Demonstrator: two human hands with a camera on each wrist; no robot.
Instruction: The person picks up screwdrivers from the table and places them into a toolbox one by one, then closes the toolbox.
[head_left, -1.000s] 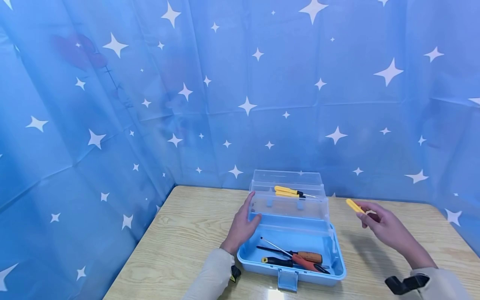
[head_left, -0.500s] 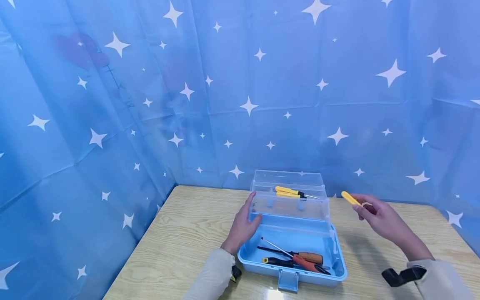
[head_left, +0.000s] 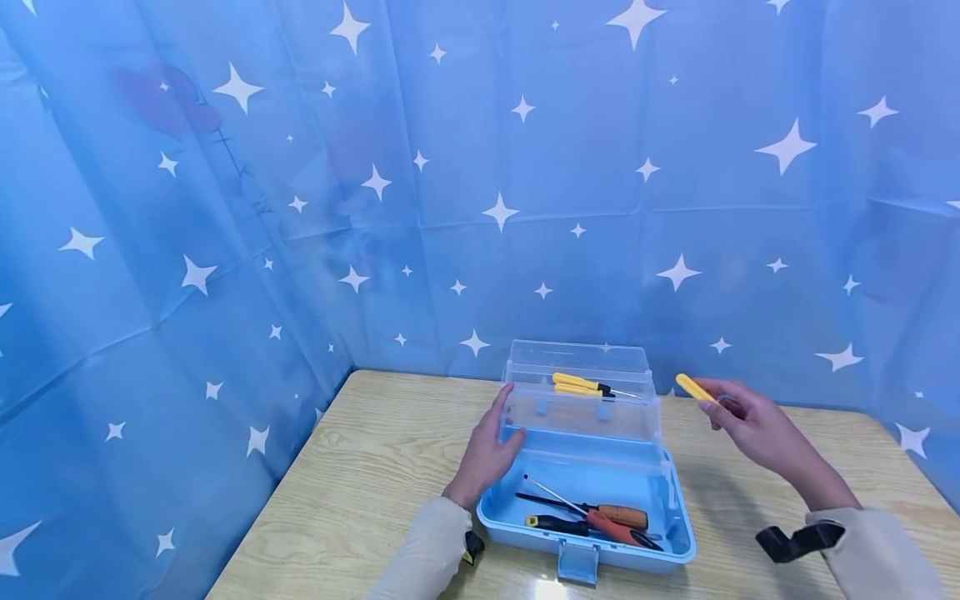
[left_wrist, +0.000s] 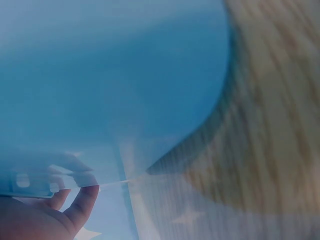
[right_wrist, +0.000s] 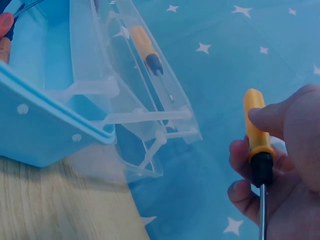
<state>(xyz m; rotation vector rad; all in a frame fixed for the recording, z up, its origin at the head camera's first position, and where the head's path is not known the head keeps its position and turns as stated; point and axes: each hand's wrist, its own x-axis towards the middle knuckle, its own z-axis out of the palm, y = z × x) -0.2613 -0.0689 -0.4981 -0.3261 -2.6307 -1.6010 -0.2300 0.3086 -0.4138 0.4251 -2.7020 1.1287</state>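
My right hand (head_left: 757,427) holds a yellow-handled screwdriver (head_left: 692,387) in the air, right of the open light-blue toolbox (head_left: 637,561). In the right wrist view, thumb and fingers pinch its yellow handle (right_wrist: 255,131), with the metal shaft pointing down toward the palm side. My left hand (head_left: 483,458) grips the left edge of the toolbox's clear raised tray (head_left: 551,412), thumb in front; in the left wrist view the fingers show partly through plastic. Two yellow screwdrivers (head_left: 576,382) lie in the upper tray. The toolbox bottom holds a red-handled screwdriver (head_left: 617,529) and a brown-handled one (head_left: 624,516).
A black-handled tool (head_left: 555,524) also lies in the toolbox bottom. The front latch (head_left: 577,562) hangs down. Under the toolbox is a wooden table (head_left: 337,500), with a blue star-patterned curtain (head_left: 450,150) behind and to the left.
My right hand has moved a little left and up, bringing the yellow-handled screwdriver closer to the trays. The left hand stays at the tray edge.
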